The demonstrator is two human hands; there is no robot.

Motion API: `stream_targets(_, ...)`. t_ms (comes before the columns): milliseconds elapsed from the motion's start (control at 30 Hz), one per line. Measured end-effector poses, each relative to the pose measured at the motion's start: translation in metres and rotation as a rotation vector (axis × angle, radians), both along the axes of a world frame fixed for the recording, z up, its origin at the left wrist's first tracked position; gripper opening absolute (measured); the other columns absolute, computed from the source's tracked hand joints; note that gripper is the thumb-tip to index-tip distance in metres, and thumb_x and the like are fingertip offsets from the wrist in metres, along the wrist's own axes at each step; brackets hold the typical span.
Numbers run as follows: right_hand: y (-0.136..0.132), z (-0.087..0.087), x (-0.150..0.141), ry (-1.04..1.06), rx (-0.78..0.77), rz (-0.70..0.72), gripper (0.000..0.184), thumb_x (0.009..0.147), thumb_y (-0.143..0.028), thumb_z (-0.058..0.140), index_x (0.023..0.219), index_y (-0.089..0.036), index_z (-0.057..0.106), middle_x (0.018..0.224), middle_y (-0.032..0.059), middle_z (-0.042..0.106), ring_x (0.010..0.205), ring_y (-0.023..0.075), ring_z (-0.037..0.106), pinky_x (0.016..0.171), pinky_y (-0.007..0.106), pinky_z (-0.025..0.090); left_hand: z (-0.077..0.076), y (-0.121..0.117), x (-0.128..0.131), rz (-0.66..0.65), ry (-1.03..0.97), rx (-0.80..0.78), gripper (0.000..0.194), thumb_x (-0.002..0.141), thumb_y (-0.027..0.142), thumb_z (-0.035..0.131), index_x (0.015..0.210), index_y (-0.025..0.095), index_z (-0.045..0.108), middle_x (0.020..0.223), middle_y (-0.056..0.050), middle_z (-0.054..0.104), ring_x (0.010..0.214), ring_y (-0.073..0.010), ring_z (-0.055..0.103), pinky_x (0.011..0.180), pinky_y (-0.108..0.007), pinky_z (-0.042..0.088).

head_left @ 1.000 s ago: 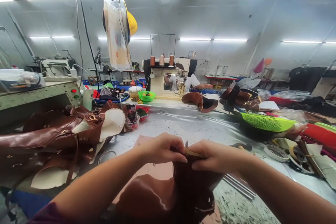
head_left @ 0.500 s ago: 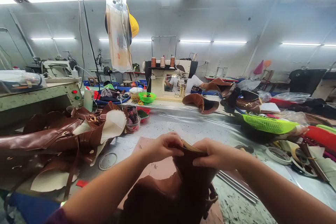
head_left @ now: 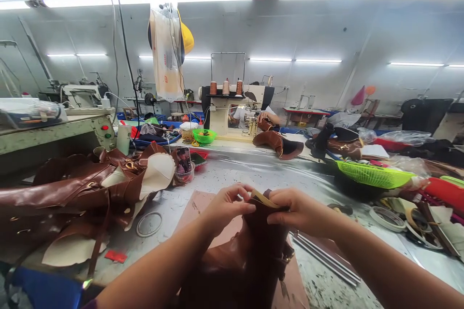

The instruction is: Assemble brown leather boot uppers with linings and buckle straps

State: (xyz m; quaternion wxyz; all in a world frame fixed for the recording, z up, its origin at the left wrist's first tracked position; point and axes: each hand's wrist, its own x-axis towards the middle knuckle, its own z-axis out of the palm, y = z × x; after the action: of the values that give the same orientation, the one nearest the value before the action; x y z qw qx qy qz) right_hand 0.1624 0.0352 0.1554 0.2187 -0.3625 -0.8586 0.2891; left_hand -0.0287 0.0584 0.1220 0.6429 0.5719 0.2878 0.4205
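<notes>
A dark brown leather boot upper stands in front of me, with a buckled strap at its right side. My left hand pinches the left part of its top edge between thumb and fingers. On the right part of that edge, my right hand is closed, thumb on the near face. Between the hands, a strip of tan lining shows at the edge. Beneath the upper lies a pinkish board on the metal table.
Brown leather pieces are heaped at left, beside a roll of tape. A phone leans in a tub. Ahead, a person works behind a sewing machine. At right are a green basket, tape rolls and white strips.
The edge between my hands has turned, baring more tan lining. My left fingers have loosened slightly and shifted. The person opposite has brought a brown leather piece to the sewing machine.
</notes>
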Motion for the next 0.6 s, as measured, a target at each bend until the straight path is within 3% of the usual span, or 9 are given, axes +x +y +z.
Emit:
stream_targets(67,0.0,0.0,0.0,-0.01,-0.011,0.001,0.027,0.076,-0.03,0.055,0.055,-0.016,0.047,0.058,-0.0032,0.042,0.061,0.0126,0.042,0.058,0.025,0.034,-0.002,0.0,0.001,-0.057,-0.078,-0.004,0.034,0.048,0.028,0.079,0.056,0.014,0.049,0.083,-0.002,0.059,0.076,-0.0133,0.052,0.069,-0.025,0.035)
stream_targets(133,0.0,0.001,0.001,-0.014,-0.027,-0.011,0.027,0.076,-0.03,0.055,0.055,-0.016,0.044,0.058,-0.0033,0.041,0.06,0.0121,0.041,0.056,0.024,0.033,-0.004,0.0,0.003,-0.086,-0.13,-0.017,0.035,0.05,0.029,0.078,0.058,0.015,0.047,0.068,0.002,0.056,0.067,-0.0114,0.05,0.066,-0.025,0.034)
stream_targets(200,0.0,0.001,0.003,-0.011,-0.044,-0.03,0.027,0.076,-0.03,0.054,0.055,-0.016,0.044,0.058,-0.003,0.042,0.059,0.0117,0.04,0.055,0.024,0.032,-0.007,0.0,0.005,-0.075,-0.168,-0.017,0.034,0.052,0.027,0.077,0.059,0.015,0.046,0.059,0.005,0.051,0.06,-0.0089,0.046,0.062,-0.023,0.033)
stream_targets(367,-0.002,0.005,0.0,-0.077,-0.023,-0.104,0.018,0.072,-0.024,0.052,0.058,-0.017,0.044,0.06,-0.0026,0.045,0.058,0.0113,0.041,0.054,0.024,0.031,-0.006,-0.002,0.012,-0.032,-0.255,-0.029,0.036,0.053,0.017,0.075,0.064,0.016,0.041,0.058,0.007,0.052,0.057,-0.0068,0.046,0.058,-0.02,0.033)
stream_targets(500,-0.011,0.007,-0.013,-0.188,0.144,-0.224,0.013,0.075,-0.024,0.052,0.064,-0.017,0.051,0.06,-0.0022,0.05,0.056,0.0113,0.042,0.052,0.023,0.029,-0.001,-0.011,0.017,0.062,-0.256,-0.047,0.04,0.048,0.013,0.076,0.065,0.017,0.04,0.053,0.009,0.048,0.051,-0.0047,0.043,0.052,-0.017,0.032)
stream_targets(600,-0.022,0.006,-0.016,-0.201,0.315,-0.197,0.017,0.076,-0.022,0.053,0.06,-0.018,0.05,0.056,-0.002,0.051,0.053,0.011,0.043,0.05,0.022,0.029,0.0,-0.026,0.009,0.08,-0.237,-0.049,0.037,0.048,0.011,0.075,0.067,0.017,0.044,0.053,0.008,0.05,0.049,-0.0045,0.044,0.051,-0.017,0.033)
